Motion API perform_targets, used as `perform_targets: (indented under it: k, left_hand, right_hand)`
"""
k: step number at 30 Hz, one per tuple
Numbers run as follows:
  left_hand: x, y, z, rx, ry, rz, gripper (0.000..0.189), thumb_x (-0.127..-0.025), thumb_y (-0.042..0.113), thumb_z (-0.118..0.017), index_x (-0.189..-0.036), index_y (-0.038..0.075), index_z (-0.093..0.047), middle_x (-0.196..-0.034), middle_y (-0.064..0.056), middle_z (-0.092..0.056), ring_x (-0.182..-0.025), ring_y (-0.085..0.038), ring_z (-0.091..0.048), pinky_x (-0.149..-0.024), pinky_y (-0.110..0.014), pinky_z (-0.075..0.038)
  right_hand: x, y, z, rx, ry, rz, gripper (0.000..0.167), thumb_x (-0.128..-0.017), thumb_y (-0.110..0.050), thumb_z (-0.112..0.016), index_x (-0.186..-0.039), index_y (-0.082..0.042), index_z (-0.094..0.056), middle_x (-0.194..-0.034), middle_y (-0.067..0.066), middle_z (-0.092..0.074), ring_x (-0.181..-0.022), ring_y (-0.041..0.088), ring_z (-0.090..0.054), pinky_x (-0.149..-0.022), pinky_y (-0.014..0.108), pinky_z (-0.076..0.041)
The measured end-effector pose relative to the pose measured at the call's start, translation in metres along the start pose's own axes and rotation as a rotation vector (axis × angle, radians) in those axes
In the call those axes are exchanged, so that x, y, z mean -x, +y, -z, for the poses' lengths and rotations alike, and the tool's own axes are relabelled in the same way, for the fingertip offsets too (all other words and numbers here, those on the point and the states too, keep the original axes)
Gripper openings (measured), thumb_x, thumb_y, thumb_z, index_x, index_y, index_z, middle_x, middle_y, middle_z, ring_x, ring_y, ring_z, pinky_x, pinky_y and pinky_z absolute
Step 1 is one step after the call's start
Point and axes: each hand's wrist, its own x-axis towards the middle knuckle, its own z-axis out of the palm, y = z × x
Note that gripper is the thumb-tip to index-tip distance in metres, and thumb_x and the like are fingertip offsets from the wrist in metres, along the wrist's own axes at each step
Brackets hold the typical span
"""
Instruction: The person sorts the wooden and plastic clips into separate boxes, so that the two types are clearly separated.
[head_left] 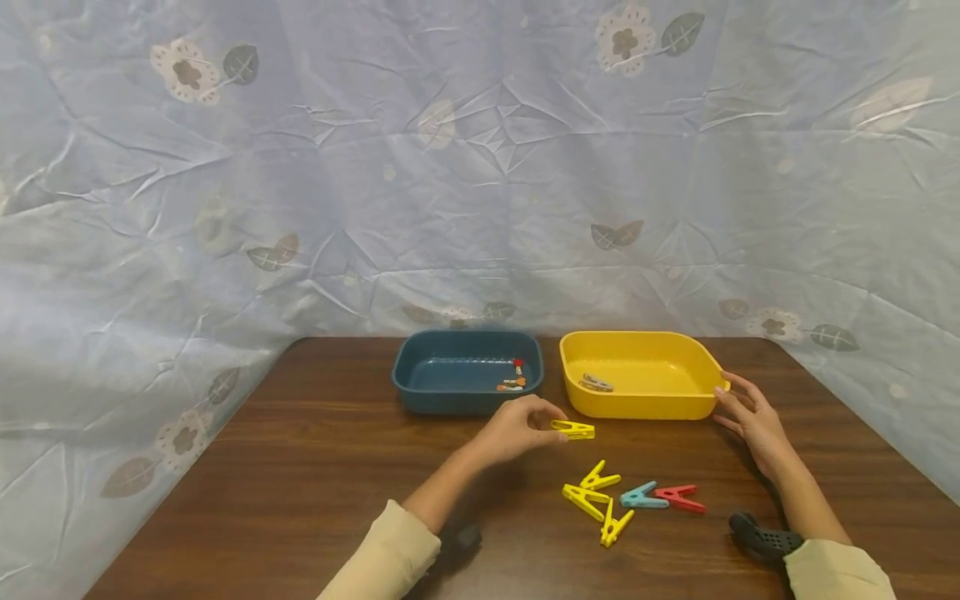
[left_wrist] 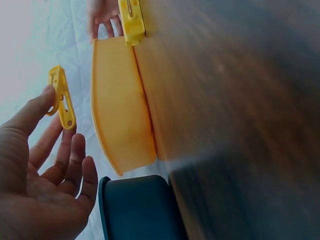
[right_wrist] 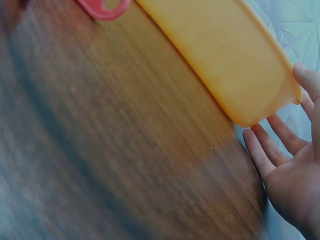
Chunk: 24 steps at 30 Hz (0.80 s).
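Note:
My left hand (head_left: pixel 513 432) pinches a yellow clothespin (head_left: pixel 573 430) between thumb and fingers, in front of the gap between the two bins. The left wrist view shows this clothespin (left_wrist: pixel 62 97) at the thumb tip, with the other fingers loosely bent. My right hand (head_left: pixel 757 425) touches the right end of the yellow bin (head_left: pixel 637 407), its thumb (right_wrist: pixel 307 80) at the rim and its fingers extended along the outer wall. Nearer me lie several loose clothespins: yellow ones (head_left: pixel 585 502), a light blue one (head_left: pixel 642 497) and a red one (head_left: pixel 681 498).
A dark blue bin (head_left: pixel 465 402) stands left of the yellow one, with small red, orange and white pieces (head_left: pixel 513 383) inside. A greyish clip (head_left: pixel 596 383) lies in the yellow bin. Behind the brown wooden table (head_left: pixel 300 467) hangs a floral curtain (head_left: pixel 495 208).

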Motion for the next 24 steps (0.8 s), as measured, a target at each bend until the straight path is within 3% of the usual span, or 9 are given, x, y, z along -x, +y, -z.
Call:
perform_targets:
  k: [5, 16, 24]
  left_hand:
    - [-0.009, 0.004, -0.001, -0.041, 0.024, 0.006, 0.027, -0.078, 0.025, -0.074, -0.101, 0.014, -0.069, -0.086, 0.008, -0.059, -0.072, -0.006, -0.051, -0.061, -0.021, -0.044]
    - [-0.028, 0.01, -0.003, -0.1, 0.007, -0.009, 0.029, -0.08, 0.028, -0.072, -0.105, 0.012, -0.068, -0.089, 0.006, -0.058, -0.077, -0.005, -0.051, -0.066, -0.02, -0.043]
    - [-0.041, 0.013, -0.003, -0.132, 0.056, -0.028, 0.029, -0.08, 0.025, -0.073, -0.105, 0.01, -0.068, -0.089, 0.004, -0.058, -0.074, -0.005, -0.051, -0.063, -0.019, -0.043]
  right_hand:
    - [0.0, 0.0, -0.001, -0.014, -0.001, 0.001, 0.053, -0.095, -0.025, -0.052, -0.143, -0.016, -0.03, -0.124, 0.008, -0.03, -0.096, 0.0, -0.05, -0.077, 0.019, -0.048]
    - [0.0, 0.003, 0.001, -0.007, 0.005, -0.006, 0.054, -0.095, -0.025, -0.051, -0.143, -0.016, -0.029, -0.125, 0.012, -0.028, -0.094, -0.002, -0.049, -0.075, 0.019, -0.048]
    - [0.0, 0.0, 0.001, 0.009, 0.0, -0.004, 0.054, -0.095, -0.026, -0.051, -0.143, -0.016, -0.028, -0.126, 0.013, -0.027, -0.095, -0.001, -0.049, -0.076, 0.019, -0.048]
